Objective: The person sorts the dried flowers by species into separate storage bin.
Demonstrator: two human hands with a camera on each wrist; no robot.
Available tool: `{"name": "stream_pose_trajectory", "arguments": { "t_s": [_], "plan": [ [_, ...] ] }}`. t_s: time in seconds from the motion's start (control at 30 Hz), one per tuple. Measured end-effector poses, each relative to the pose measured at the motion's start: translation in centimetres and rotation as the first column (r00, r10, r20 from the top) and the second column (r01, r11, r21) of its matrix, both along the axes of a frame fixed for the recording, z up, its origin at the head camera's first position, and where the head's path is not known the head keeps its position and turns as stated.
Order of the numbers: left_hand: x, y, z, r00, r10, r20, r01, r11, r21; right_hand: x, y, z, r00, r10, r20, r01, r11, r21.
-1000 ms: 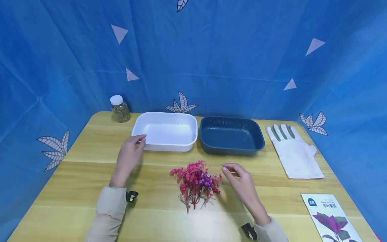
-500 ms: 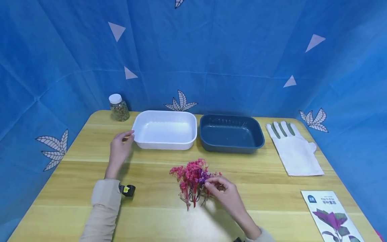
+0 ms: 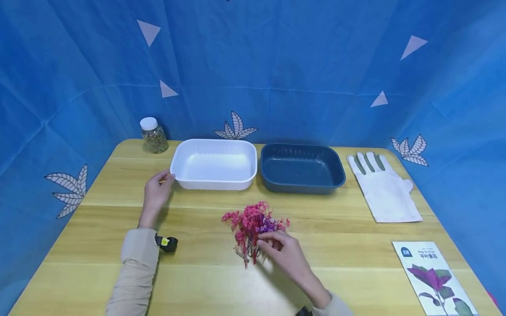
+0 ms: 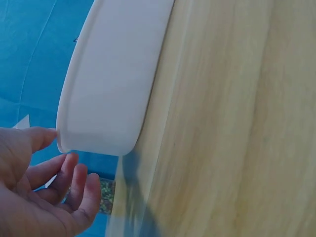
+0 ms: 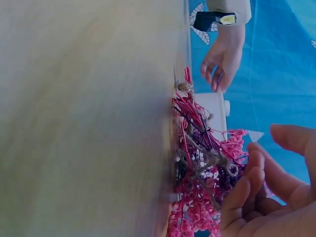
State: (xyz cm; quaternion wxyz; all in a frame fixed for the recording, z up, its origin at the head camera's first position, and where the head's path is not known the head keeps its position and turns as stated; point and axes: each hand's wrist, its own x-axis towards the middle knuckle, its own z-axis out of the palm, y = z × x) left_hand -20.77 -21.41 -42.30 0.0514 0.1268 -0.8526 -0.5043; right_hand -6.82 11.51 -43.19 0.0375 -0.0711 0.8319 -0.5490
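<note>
A small bunch of dried flowers [image 3: 251,219], pink and purple, lies on the wooden table with stems toward the front; brown twine [image 5: 210,160] shows around the stems. My right hand [image 3: 286,256] is at the bunch's right side, fingers loosely bent. In the right wrist view its thumb and forefinger stand apart with nothing between them. My left hand [image 3: 157,193] is at the near left corner of a white plastic basin [image 3: 215,185]. In the left wrist view, the thumb tip [image 4: 48,134] touches the rim and the loosely bent fingers sit just below the corner.
A dark blue basin [image 3: 302,188] stands right of the white one. Behind on the left is a clear jar [image 3: 155,138] with a white lid. At right lie a white work glove [image 3: 389,193] and a seed packet [image 3: 432,276]. Blue cloth [image 3: 269,66] hangs behind the table.
My right hand has moved left to the flowers' stems. The left hand has drawn back left from over the white basin's front rim to its corner. The view has tilted slightly down.
</note>
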Motion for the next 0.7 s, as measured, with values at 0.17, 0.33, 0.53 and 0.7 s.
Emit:
{"name": "stream_pose_trajectory", "arguments": {
  "t_s": [0.17,0.33,0.53,0.7],
  "plan": [
    [-0.26,0.03,-0.37,1.0,0.019,0.009,-0.019,0.999,0.031,-0.32,-0.11,-0.23,1.0,0.025,0.018,-0.027,0.993,0.113],
    [-0.43,-0.05,-0.53,0.999,0.027,0.019,-0.028,0.999,0.043,-0.47,-0.19,-0.31,0.997,0.063,0.033,-0.069,0.976,0.208],
    [-0.49,-0.1,-0.56,0.999,0.022,0.029,-0.024,0.998,0.054,-0.58,-0.2,-0.44,0.988,0.126,0.088,-0.143,0.964,0.225],
    [-0.42,-0.08,-0.58,0.999,0.019,0.035,-0.021,0.998,0.055,-0.96,-0.04,-0.76,0.979,0.152,0.135,-0.177,0.964,0.199]
  ]
}}
